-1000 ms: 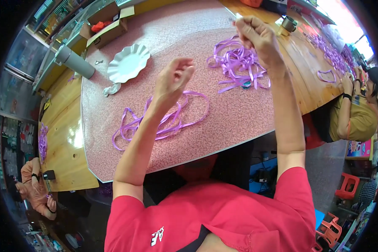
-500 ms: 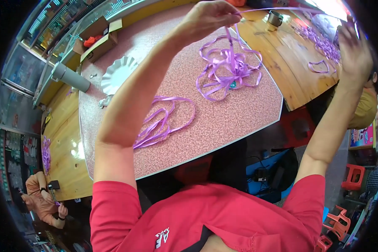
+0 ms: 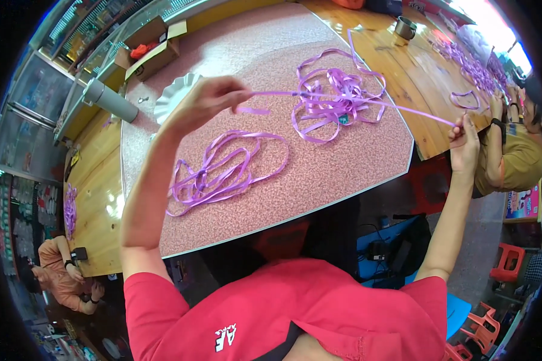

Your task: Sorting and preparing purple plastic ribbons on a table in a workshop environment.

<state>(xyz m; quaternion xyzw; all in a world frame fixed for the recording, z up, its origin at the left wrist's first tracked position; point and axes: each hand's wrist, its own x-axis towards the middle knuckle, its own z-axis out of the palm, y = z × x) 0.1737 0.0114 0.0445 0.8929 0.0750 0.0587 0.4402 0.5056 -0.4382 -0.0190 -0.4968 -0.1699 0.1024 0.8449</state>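
Observation:
A length of purple ribbon (image 3: 397, 107) is stretched between my two hands above the pink speckled table (image 3: 319, 174). My left hand (image 3: 214, 99) pinches one end, and a short tail of ribbon hangs below its fingers. At the right, past the table's edge, my right hand (image 3: 464, 141) grips the other end between thumb and fingers. Beneath the taut strip lies a tangled heap of purple ribbon (image 3: 337, 90), with a small green piece (image 3: 343, 120) in it. Nearer my left forearm, a looser looped bundle of purple ribbon (image 3: 229, 171) rests on the table.
A white scalloped dish (image 3: 177, 96), a grey tumbler (image 3: 111, 101) and an open cardboard box (image 3: 156, 51) stand at the left back. A metal cup (image 3: 405, 28) and more ribbon (image 3: 464, 66) are on the wooden table at right. One person sits right (image 3: 512, 150), another lower left (image 3: 60, 274).
Both hands have come down and nearer; the right hand, open-looking and blurred before, now grips the ribbon. The strip has moved from the far edge to across the heap.

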